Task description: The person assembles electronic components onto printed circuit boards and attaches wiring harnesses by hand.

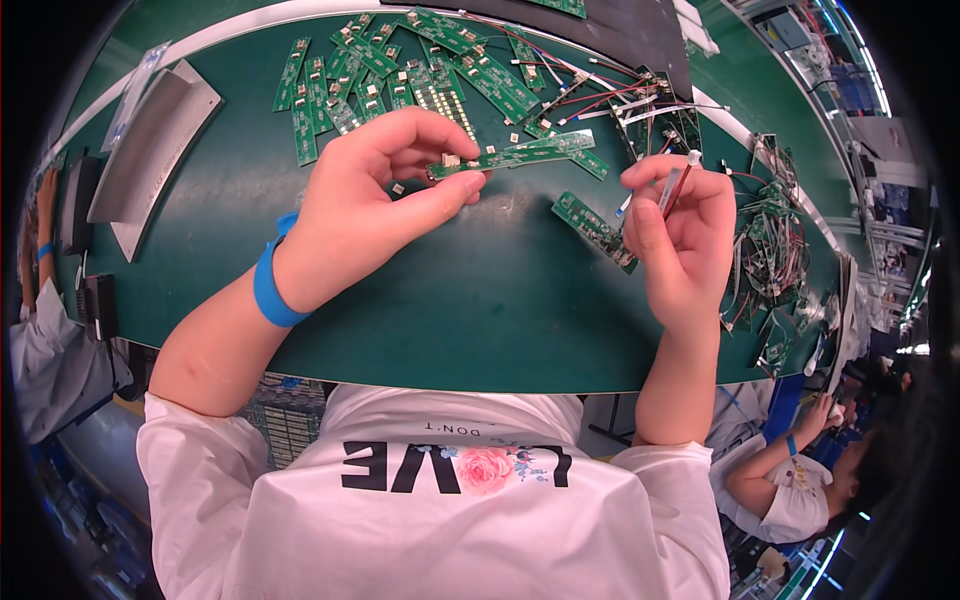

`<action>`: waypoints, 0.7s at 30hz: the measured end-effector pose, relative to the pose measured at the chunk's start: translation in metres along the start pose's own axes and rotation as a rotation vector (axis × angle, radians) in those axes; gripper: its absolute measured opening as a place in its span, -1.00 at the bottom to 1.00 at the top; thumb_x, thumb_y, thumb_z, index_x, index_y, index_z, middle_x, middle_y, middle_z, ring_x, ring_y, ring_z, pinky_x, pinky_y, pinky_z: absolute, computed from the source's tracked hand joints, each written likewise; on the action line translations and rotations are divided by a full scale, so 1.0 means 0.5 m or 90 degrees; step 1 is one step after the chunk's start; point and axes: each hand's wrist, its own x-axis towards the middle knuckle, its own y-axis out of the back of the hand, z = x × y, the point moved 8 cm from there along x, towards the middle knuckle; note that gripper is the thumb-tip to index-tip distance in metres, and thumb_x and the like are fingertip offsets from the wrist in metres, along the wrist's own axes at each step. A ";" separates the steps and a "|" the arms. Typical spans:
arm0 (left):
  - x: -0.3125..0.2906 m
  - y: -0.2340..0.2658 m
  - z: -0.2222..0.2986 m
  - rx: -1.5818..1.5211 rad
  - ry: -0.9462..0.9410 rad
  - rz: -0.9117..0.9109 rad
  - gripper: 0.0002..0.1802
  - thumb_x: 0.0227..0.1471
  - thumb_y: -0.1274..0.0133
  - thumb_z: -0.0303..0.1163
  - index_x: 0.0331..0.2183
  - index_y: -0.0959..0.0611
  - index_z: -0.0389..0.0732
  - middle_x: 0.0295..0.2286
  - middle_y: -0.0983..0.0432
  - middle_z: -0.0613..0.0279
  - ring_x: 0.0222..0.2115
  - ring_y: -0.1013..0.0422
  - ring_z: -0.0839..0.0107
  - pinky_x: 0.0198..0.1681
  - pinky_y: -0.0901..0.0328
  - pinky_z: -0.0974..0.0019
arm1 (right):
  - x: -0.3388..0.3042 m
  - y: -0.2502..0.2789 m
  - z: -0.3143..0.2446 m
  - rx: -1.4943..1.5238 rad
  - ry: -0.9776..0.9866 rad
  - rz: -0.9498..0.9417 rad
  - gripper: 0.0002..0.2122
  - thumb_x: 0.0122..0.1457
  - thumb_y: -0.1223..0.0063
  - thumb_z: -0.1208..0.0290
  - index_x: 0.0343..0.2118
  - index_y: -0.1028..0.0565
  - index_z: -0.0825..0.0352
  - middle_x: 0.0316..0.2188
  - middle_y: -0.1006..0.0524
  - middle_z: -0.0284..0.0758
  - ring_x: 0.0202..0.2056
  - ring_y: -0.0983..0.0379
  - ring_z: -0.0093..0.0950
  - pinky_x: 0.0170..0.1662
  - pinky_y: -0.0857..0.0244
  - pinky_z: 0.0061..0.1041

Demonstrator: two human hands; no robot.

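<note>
Well left of the strip board [540,151], a bent metal piece [155,160] is set on the green surface [450,330]. By the raised left hand [350,205], with a blue wristband [268,288] worn, the strip board is gripped at its left end between thumb and fingers, its free end extended toward the right hand [690,245]. Beyond the strip board, many similar boards [380,62] are spread loosely. Nearer than the strip board and to its right, another board [590,226] is seen just beside the right hand; whether it is touched cannot be told. By the right hand, fingers curled and palm side showing, a red-and-white cable [680,184] is pinched. Farther right of the strip board, wired boards [770,245] are tangled.
</note>
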 end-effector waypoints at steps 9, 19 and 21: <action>0.000 -0.001 -0.001 -0.007 0.003 0.003 -0.81 0.00 -0.06 -0.61 -0.26 -0.51 -0.36 -0.33 -0.53 0.10 -0.32 -0.51 0.35 -0.21 -0.37 0.39 | -0.001 -0.004 -0.016 -0.151 0.132 -0.009 -0.73 0.09 0.03 0.76 -0.20 -0.20 0.41 -0.13 -0.29 -0.15 -0.41 -0.29 -0.65 -0.42 -0.28 -0.71; -0.001 0.000 0.000 -0.006 0.001 0.001 -0.81 0.00 -0.06 -0.61 -0.26 -0.51 -0.36 -0.34 -0.54 0.09 -0.32 -0.51 0.35 -0.20 -0.36 0.40 | 0.002 -0.001 -0.015 -0.073 0.052 0.006 -0.85 0.16 0.14 0.74 -0.21 -0.29 0.46 -0.31 -0.47 -0.18 -0.50 -0.35 -0.66 -0.45 -0.27 -0.73; 0.000 -0.001 0.001 -0.005 0.003 0.002 -0.81 0.00 -0.06 -0.61 -0.26 -0.51 -0.36 -0.34 -0.54 0.08 -0.32 -0.51 0.36 -0.20 -0.36 0.40 | 0.005 0.010 -0.006 -0.067 0.004 0.054 -0.87 0.20 0.18 0.70 -0.19 -0.29 0.48 -0.36 -0.52 -0.15 -0.53 -0.35 -0.66 -0.44 -0.27 -0.74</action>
